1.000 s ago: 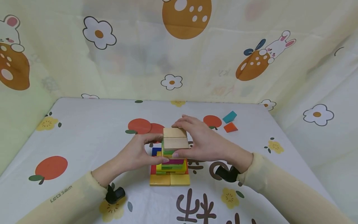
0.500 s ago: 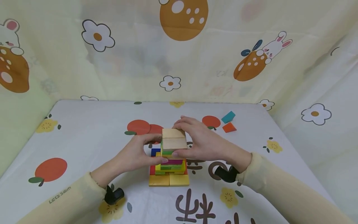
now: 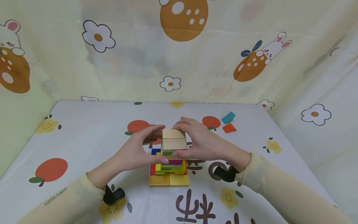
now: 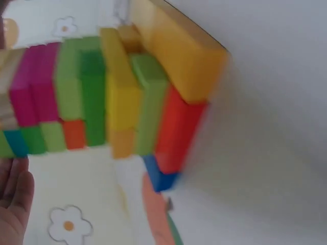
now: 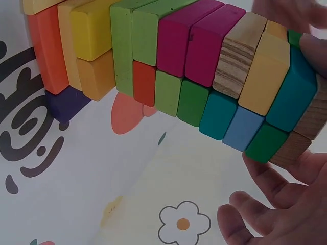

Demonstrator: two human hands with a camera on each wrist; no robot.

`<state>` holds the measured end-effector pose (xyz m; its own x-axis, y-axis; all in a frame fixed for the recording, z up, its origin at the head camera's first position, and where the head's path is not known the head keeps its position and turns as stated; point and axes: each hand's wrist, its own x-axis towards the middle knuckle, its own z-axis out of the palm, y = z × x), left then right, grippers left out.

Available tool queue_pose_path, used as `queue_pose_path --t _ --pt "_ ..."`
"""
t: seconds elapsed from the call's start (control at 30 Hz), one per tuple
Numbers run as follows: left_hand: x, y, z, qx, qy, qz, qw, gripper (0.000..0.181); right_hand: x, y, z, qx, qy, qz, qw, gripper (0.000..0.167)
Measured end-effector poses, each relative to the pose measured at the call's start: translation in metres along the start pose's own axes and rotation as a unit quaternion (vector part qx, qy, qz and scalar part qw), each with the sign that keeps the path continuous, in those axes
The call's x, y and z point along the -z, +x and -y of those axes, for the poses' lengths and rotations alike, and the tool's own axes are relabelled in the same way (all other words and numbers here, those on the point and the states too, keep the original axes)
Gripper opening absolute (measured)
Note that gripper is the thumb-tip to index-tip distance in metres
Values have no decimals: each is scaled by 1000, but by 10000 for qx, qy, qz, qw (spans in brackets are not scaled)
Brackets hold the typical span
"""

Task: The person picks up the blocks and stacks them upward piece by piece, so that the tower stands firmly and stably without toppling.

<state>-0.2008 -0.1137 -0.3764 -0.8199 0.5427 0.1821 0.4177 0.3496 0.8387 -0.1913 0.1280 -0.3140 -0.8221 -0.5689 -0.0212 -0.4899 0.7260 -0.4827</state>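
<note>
A tall tower of coloured wooden blocks (image 3: 172,168) stands mid-table. Two plain wood blocks (image 3: 174,144) lie side by side on top. My right hand (image 3: 199,141) pinches the tower's upper end from the right, thumb at the front and fingers behind. In the right wrist view, green and teal blocks (image 5: 292,97) lie under that thumb. On the left, my left hand (image 3: 134,152) is spread around the tower, thumb near the front face and fingers behind. A gap shows between these fingers (image 4: 18,196) and most of the tower in the left wrist view; thumb contact is unclear.
A teal block (image 3: 228,117) and an orange block (image 3: 229,127) lie loose at the back right. Wide yellow blocks (image 3: 169,180) form the tower's front base. A printed cloth covers the table (image 3: 92,124), and a patterned curtain (image 3: 134,62) hangs behind it.
My left fingers have lifted away from the tower's back left and spread wider, with the hand shifting slightly left. The right hand keeps its place at the top. The view tilted slightly.
</note>
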Motion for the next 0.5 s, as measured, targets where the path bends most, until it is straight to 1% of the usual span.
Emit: queue_pose_path --t 0.07,0.17,0.27,0.5 --pt "0 1 -5 -38 -31 -63 10000 81 0 0 0 -2 21 6 10000 57" --pt "-2 3 -8 -106 56 -120 9999 70 0 0 -1 11 37 6 10000 55" --pt "-2 4 -9 -103 125 -173 9997 65 -1 1 -1 21 33 15 10000 54" --pt "-2 6 -8 -88 59 -135 9999 59 0 1 0 58 -45 -7 10000 54"
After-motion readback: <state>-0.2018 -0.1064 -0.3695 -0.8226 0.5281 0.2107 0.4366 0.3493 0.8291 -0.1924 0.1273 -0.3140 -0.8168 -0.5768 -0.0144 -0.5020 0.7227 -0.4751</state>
